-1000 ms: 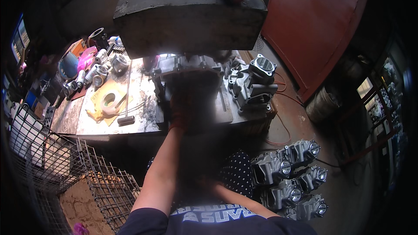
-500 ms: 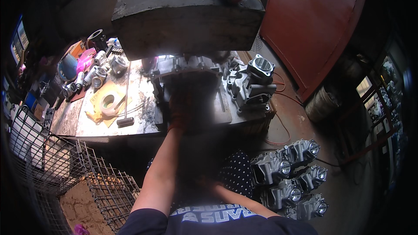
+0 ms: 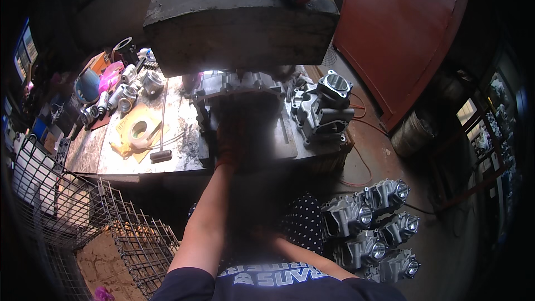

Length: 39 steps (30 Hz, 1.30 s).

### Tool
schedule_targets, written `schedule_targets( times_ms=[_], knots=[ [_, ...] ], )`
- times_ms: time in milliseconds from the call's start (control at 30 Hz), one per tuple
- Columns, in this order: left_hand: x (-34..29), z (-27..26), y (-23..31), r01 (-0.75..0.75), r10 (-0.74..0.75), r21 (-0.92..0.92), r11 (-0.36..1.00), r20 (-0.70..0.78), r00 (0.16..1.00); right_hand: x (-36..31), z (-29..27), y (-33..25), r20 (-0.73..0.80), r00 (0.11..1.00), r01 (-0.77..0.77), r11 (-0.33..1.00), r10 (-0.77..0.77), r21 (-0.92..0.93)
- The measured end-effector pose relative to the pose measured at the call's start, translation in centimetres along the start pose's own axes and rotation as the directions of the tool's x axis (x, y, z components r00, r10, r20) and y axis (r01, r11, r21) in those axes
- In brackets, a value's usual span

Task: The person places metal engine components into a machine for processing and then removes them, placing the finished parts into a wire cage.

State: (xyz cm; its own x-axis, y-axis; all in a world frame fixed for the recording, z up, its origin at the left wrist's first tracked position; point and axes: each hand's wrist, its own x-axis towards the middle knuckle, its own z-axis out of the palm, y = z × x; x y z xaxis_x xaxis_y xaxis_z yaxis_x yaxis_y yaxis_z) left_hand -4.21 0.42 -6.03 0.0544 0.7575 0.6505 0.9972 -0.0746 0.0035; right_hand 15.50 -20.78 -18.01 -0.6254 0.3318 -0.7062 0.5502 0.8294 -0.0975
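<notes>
My left hand point(image 3: 230, 144) reaches into deep shadow under the front of a large grey metal casting point(image 3: 239, 85). Its fingers are lost in the dark, so neither their pose nor anything in them shows. Low over my lap, my right hand point(image 3: 265, 235) is a dark blur beside the polka-dot cloth point(image 3: 304, 223); its fingers do not show either. The casting sits on the workbench below a heavy grey block of a machine point(image 3: 239, 42). To its right on the bench stand more silver castings point(image 3: 323, 106) with round bores.
On the bench's left lie a roll of tape point(image 3: 139, 132), a dark-headed hammer point(image 3: 161, 156) and several cylindrical metal parts point(image 3: 127, 92). A wire cage point(image 3: 139, 239) stands at lower left. Several castings point(image 3: 370, 231) sit at lower right. A red hose point(image 3: 361, 159) hangs near a red panel point(image 3: 398, 33).
</notes>
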Motion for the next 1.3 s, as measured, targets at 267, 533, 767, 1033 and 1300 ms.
schedule_targets(
  times_ms=[267,533,767,1033,1300],
  knots=[
    [0.4,-0.9,0.5,-0.039,0.038,-0.034,0.999,-0.019,0.999,4.9,5.1,0.6,-0.048,0.999,0.011,0.969,0.001,0.248],
    [0.1,-0.2,0.3,-0.015,0.016,0.011,1.000,-0.016,1.000,10.3,10.8,1.4,-0.214,0.969,0.151,0.981,-0.123,0.122],
    [0.5,-1.1,0.8,-0.028,0.028,0.024,0.999,-0.019,0.999,10.5,10.4,1.5,-0.068,0.989,0.009,0.411,0.130,0.912],
    [0.3,0.3,0.4,-0.028,0.029,0.029,0.999,-0.031,0.999,5.2,5.1,0.8,-0.007,0.974,-0.086,0.397,0.228,0.914],
    [0.6,-0.6,0.5,-0.062,0.065,0.068,0.996,-0.048,0.997,2.4,2.4,0.6,-0.007,0.963,-0.114,0.433,0.269,0.894]
  ],
)
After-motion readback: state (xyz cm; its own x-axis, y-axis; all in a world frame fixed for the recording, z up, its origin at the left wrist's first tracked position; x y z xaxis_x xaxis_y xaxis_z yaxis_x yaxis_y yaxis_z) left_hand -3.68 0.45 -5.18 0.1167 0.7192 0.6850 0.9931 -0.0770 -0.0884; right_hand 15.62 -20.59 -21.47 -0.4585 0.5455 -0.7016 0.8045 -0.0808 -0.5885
